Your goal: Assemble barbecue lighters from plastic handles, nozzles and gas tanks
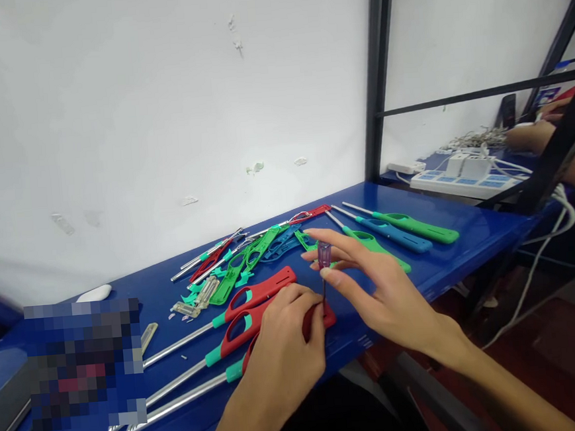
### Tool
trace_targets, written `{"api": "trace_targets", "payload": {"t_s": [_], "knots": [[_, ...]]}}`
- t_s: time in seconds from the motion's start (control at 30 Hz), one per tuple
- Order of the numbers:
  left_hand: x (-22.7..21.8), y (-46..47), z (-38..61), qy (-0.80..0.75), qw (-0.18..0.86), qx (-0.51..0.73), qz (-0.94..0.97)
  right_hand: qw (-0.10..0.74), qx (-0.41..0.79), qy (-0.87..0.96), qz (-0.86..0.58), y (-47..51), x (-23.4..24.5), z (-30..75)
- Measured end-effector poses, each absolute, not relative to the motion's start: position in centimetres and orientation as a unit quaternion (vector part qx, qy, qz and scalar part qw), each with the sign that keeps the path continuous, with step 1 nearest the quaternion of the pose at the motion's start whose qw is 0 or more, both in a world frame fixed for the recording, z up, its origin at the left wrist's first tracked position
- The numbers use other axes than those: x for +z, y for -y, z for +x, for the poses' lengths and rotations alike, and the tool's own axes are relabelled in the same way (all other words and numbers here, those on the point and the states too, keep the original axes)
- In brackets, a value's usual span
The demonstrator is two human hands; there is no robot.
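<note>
My left hand [291, 331] is closed around the handle of a red long-neck lighter [330, 315], the nearest of three red ones, and covers much of it. The thumb and fingers of my right hand [390, 287] are on the clear purple handle of a screwdriver [324, 255]. The screwdriver stands upright, its thin shaft pointing down at the red handle. Its tip is hidden by my left fingers. Beside my left hand lie two more lighters, a red lighter [273, 285] and another red lighter [237, 341], with silver tubes pointing left.
Opened green, red and blue lighter casings [258, 250] and clear fuel tanks [197, 301] lie behind on the blue table [451, 269]. A blue lighter [393, 232] and green lighters are at the right. Beyond a black frame post [376, 76] are a power strip [457, 181] and another person's arm.
</note>
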State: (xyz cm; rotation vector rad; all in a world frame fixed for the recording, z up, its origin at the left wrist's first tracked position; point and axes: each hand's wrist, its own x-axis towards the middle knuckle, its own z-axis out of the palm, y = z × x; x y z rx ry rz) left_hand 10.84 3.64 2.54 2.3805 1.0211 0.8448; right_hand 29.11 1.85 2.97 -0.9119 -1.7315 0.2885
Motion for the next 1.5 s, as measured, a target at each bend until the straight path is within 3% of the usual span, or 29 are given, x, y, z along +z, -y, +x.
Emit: {"api": "trace_targets", "payload": {"t_s": [0.2, 0.3, 0.43, 0.6, 0.73, 0.9, 1.03, 1.13, 1.3, 1.5], "knots": [[2.3, -2.9, 10.6, -0.367, 0.179, 0.283, 0.868, 0.63, 0.156, 0.687, -0.326, -1.8, 3.4, 28.0], [1.8, -3.0, 10.3, -0.369, 0.167, 0.285, 0.869, 0.649, 0.117, 0.688, -0.302, -2.1, 3.7, 27.3], [1.6, -2.7, 9.6, -0.377, 0.164, 0.295, 0.862, 0.61, 0.083, 0.73, -0.298, -2.3, 4.7, 27.0], [1.9, -2.3, 8.6, -0.389, 0.173, 0.295, 0.855, 0.608, 0.222, 0.713, -0.269, -2.0, 5.8, 26.2], [2.0, -2.5, 8.2, -0.388, 0.199, 0.301, 0.848, 0.614, 0.135, 0.716, -0.304, -2.1, 5.9, 25.3], [2.0, -2.5, 7.9, -0.408, 0.197, 0.283, 0.845, 0.619, 0.221, 0.691, -0.302, -2.2, 5.5, 25.4], [2.2, -2.4, 8.0, -0.408, 0.197, 0.28, 0.846, 0.641, 0.171, 0.686, -0.299, -2.2, 5.5, 25.9], [2.3, -2.4, 8.0, -0.417, 0.196, 0.275, 0.844, 0.612, 0.221, 0.692, -0.312, -2.2, 5.6, 26.1], [2.2, -2.3, 8.0, -0.409, 0.201, 0.275, 0.847, 0.66, 0.217, 0.655, -0.297, -2.4, 5.4, 26.1], [2.1, -2.2, 7.9, -0.413, 0.206, 0.274, 0.844, 0.607, 0.256, 0.688, -0.304, -2.3, 5.5, 26.6]]}}
